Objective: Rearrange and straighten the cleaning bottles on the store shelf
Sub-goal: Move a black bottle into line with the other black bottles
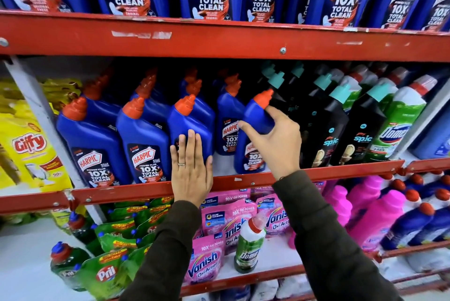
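Where red shelf rail [341, 171] runs, blue bottles [143, 140] stand.

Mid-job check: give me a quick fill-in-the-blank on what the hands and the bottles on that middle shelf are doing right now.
1. The right hand grips a blue bottle with a ____ cap.
2. The left hand lies flat, wearing a ____ on one finger.
3. Right of the held bottle stand black bottles with ____ caps.
4. The shelf rail is painted ____.

Missing words: orange; ring; teal; red
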{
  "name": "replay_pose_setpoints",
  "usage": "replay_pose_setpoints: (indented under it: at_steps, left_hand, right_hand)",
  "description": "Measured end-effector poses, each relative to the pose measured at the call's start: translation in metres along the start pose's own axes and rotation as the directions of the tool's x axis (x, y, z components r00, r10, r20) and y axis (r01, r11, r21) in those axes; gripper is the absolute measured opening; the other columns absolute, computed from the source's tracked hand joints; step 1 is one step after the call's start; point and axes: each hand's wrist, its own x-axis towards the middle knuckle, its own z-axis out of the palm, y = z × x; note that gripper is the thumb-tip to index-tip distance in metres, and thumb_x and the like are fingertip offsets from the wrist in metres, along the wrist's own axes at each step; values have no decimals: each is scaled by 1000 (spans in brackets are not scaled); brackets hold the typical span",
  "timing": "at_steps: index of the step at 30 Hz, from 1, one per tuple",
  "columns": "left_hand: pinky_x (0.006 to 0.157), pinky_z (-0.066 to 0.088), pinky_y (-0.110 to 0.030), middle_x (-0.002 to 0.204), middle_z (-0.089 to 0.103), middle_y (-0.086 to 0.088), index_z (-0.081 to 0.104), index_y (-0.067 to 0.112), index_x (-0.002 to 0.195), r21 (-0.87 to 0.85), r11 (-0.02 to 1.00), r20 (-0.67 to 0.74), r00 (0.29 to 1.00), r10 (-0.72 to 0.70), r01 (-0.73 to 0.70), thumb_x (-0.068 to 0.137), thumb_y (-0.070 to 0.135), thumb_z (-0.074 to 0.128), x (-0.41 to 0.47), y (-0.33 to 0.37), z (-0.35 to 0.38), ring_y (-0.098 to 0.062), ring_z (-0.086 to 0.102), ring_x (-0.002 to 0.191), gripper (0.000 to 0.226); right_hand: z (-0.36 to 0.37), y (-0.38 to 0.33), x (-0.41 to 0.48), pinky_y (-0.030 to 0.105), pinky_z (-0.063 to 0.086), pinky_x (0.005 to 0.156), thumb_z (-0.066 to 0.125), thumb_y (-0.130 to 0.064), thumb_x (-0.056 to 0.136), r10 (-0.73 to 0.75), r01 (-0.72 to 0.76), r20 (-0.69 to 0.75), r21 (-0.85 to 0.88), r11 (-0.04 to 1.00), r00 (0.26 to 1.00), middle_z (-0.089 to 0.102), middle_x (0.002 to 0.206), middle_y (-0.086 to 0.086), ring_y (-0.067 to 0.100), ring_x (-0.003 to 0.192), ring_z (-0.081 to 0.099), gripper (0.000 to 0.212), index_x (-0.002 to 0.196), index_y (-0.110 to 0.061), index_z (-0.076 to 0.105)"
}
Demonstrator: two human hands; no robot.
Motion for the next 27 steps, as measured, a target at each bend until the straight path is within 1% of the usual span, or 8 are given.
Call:
replay_pose_setpoints:
  at_steps: [5, 10, 13, 16, 19, 21, 23, 27]
  left_hand:
    - [131, -5, -43, 172, -14, -4, -7, 7, 164, -7, 1000, 9, 1000, -1, 1, 105, 31, 39, -1, -1, 1, -22, -11, 160, 78]
    - [131, -5, -43, 172, -15, -4, -7, 8, 164, -9, 1000, 18, 1000, -4, 4, 106, 32, 39, -2, -2, 1, -21, -11, 160, 78]
    - [131, -5, -42, 172, -15, -4, -8, 8, 164, -14, 1000, 24, 1000, -9, 9, 106, 32, 38, -2, -1, 1, -21, -11, 160, 78]
    - [131, -6, -42, 172, -16, -4, -9, 8, 164, -15, 1000, 27, 1000, -7, 8, 106, 33, 37, -2, -1, 1, -21, -12, 160, 77]
    - [131, -7, -41, 172, -17, -4, -9, 9, 164, -14, 1000, 29, 999, -16, 17, 106, 33, 37, -2, -1, 1, -21, -13, 160, 78]
    - [131, -7, -41, 172, -17, -4, -10, 9, 164, -14, 1000, 28, 1000, -15, 15, 106, 33, 37, -3, 0, 1, -21, -13, 160, 78]
    - [131, -7, -41, 172, -17, -4, -9, 8, 164, -16, 1000, 26, 1000, -16, 17, 106, 32, 37, -3, -1, 1, -21, -13, 159, 78]
    - [131, -5, -42, 172, -16, -4, -7, 8, 164, -25, 1000, 20, 1000, -11, 11, 106, 31, 39, -3, -1, 2, -22, -12, 160, 78]
  right_hand:
    - [22, -18, -14, 33, 57, 84, 82, -62, 78, -62, 63, 18, -84, 994, 998, 78, 113, 0, 22, 104, 72, 64, 124, -18, 72]
    - [23, -18, -19, 34, 59, 87, 83, -62, 77, -52, 53, 18, -57, 997, 998, 75, 117, -2, 19, 108, 71, 68, 127, -17, 69]
    - [18, -16, -22, 30, 56, 96, 84, -61, 76, -57, 57, 30, -1, 998, 998, 71, 128, -6, 13, 119, 66, 74, 134, -20, 64]
    - [1, -8, -19, 26, 47, 108, 76, -57, 87, -50, 57, -81, 87, 995, 995, 67, 139, -5, 11, 129, 61, 68, 140, -19, 60]
    - [-24, 12, -5, 46, 42, 113, 65, -44, 99, -101, 101, -319, -15, 995, 942, 66, 137, 0, 19, 130, 58, 46, 136, -16, 63]
    - [-44, 31, 8, 50, 34, 117, 59, -45, 102, -51, 19, -457, -74, 997, 888, 60, 140, 1, 19, 135, 51, 44, 137, -19, 61]
    - [-63, 54, 23, 48, 27, 121, 56, -47, 102, 43, -100, -530, -80, 992, 847, 53, 147, 4, 20, 142, 44, 49, 142, -20, 56]
    - [-93, 102, 52, 48, 22, 127, 57, -45, 101, 178, -266, -489, -116, 957, 854, 39, 162, 14, 31, 154, 31, 70, 156, -6, 38]
